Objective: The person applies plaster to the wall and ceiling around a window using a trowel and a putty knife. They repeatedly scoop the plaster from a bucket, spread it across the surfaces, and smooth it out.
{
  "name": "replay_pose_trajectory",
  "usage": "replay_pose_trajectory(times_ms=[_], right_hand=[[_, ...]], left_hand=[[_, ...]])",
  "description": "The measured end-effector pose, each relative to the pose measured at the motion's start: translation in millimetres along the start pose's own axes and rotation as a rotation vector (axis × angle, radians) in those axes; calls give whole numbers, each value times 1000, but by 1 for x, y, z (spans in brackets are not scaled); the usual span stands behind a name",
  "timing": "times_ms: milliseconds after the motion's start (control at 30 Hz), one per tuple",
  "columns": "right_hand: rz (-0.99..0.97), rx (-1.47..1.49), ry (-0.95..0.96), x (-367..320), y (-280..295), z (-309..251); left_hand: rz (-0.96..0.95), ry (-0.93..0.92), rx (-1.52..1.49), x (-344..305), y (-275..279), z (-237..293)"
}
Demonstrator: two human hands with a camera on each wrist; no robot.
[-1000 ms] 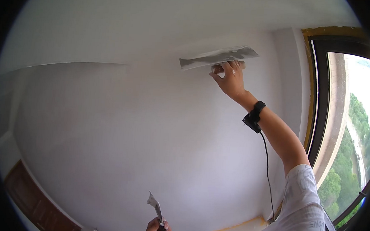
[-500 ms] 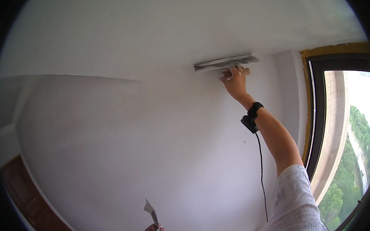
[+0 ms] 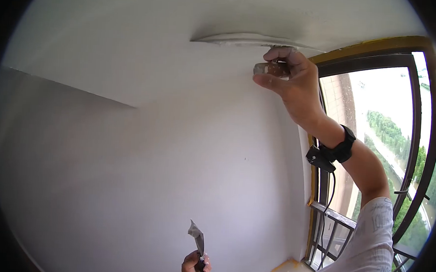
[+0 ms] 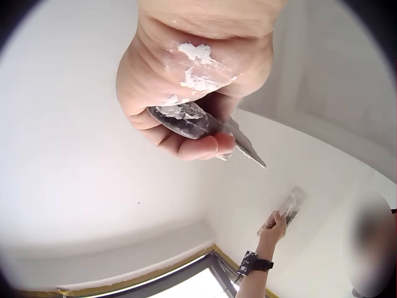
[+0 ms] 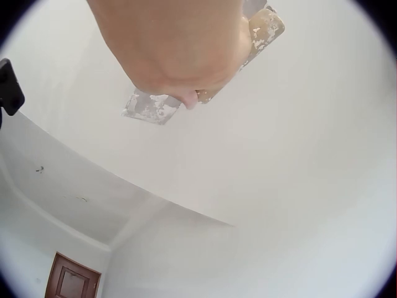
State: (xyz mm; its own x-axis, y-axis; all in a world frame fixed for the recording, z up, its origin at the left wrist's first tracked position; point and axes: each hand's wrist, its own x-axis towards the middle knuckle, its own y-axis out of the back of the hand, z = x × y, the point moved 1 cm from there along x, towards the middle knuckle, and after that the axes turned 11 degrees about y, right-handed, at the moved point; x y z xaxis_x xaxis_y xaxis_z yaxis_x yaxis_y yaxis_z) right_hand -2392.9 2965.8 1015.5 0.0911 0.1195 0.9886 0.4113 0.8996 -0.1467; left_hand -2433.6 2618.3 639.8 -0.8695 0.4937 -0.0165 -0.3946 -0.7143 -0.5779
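Observation:
High in the head view, the right hand grips the wooden handle of a wide trowel, whose blade lies nearly flat against the ceiling. The right wrist view shows the same handle under the right hand, and a plaster-spotted end of the blade. Low in the head view, the left hand holds a small putty knife upright. In the left wrist view, the fingers of the left hand curl round its dark handle; white plaster sticks to the palm side.
A dark-framed window with yellowish edging stands at the right, with railings below. A cable hangs from the device on the right wrist. A ceiling edge runs across the left. A brown door shows far off in the right wrist view.
The head view has shifted, bringing more window in. The trowel blade has gone from tilted, with its face showing, to nearly flat on the ceiling. Both hands keep their tools.

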Motion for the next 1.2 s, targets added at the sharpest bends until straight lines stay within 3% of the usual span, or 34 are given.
replay_pose_trajectory(times_ms=[67, 267, 333, 367, 433, 500, 567, 633, 667, 800, 833, 900, 967, 1033, 1067, 1100, 1200], right_hand=[[-7, 49, 78, -1, -2, 2], [-198, -79, 327, 3, 36, -13], [-247, -151, 134, -28, 48, -14], [-258, -180, 65, -29, 52, -54], [-454, -82, -230, -67, 63, -59], [-488, 60, -620, -107, 74, -76], [-294, 214, -1118, -149, 69, -63], [-100, 543, -1448, -182, 69, -58], [-114, 592, -1497, -190, 69, -50], [-224, 338, -1510, -216, 77, -27], [-212, 357, -1504, -225, 81, -24], [-265, 96, -1597, -242, 97, -14], [-160, 158, -1666, -267, 108, -6], [-200, 33, -1490, -305, 124, 7], [-339, -224, -1470, -315, 129, 10], [-326, -316, -1338, -328, 132, 15], [-47, 6, -1193, -330, 140, 33]], left_hand=[[-137, 56, -57, 52, 42, -4], [-332, 283, -41, 142, 17, -12], [-474, 340, -51, 170, 3, -27], [-492, 341, -59, 147, -19, -17], [-580, 418, 94, 155, -40, -27], [-562, 463, 149, 140, -71, -34], [-846, 569, 255, 156, -82, -49], [-901, 610, 287, 146, -94, -63], [-969, 655, 302, 152, -97, -67], [-949, 734, 277, 169, -85, -56], [-860, 717, 209, 173, -76, -51], [-741, 669, 119, 187, -66, -35], [-699, 574, 151, 206, -62, -14], [-636, 477, 151, 220, -69, 5], [-628, 431, 142, 228, -72, 10], [-621, 384, 127, 236, -73, 15], [-549, 370, 139, 252, -72, 19]])
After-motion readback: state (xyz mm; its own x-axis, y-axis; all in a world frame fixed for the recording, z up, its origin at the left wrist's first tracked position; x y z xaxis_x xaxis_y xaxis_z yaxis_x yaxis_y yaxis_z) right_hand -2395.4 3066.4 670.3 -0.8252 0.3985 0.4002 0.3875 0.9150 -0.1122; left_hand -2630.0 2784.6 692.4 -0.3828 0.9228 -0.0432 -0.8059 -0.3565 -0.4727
